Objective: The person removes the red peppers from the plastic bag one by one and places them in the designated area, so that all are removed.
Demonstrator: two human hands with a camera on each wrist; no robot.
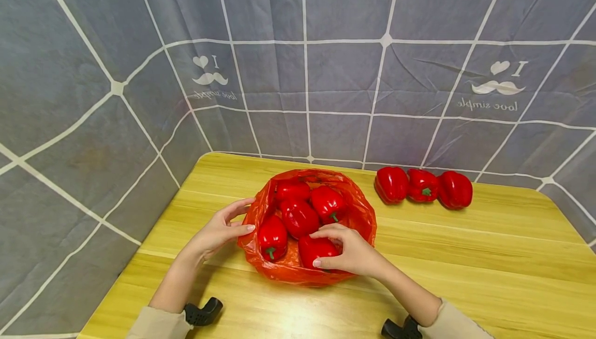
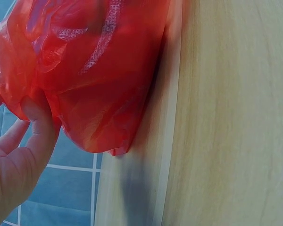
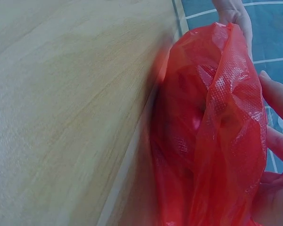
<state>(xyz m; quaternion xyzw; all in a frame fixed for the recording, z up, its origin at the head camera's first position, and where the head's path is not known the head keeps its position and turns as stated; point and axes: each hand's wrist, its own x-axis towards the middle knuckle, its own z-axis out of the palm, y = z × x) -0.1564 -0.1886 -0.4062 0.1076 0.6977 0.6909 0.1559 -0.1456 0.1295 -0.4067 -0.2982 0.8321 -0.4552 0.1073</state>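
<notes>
We hold one red pepper at the near side inside the red bag.
Our right hand grips this pepper between thumb and fingers; our left hand pinches the thin, soft bag at its left edge. We judge the pepper light and firm, but its glossy skin looks slippery and may bruise, so we should hold it gently around its broad sides, not by the stem.

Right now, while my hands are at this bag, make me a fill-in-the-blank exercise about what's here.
The plastic bag shows ____ bagged peppers inside.
Outside it, ____ loose peppers rest on the wooden table.
The hand gripping a front pepper is the person's ____ one.
In the head view, the leftmost pepper's green part is its ____.

Missing words: five; three; right; stem.
</notes>
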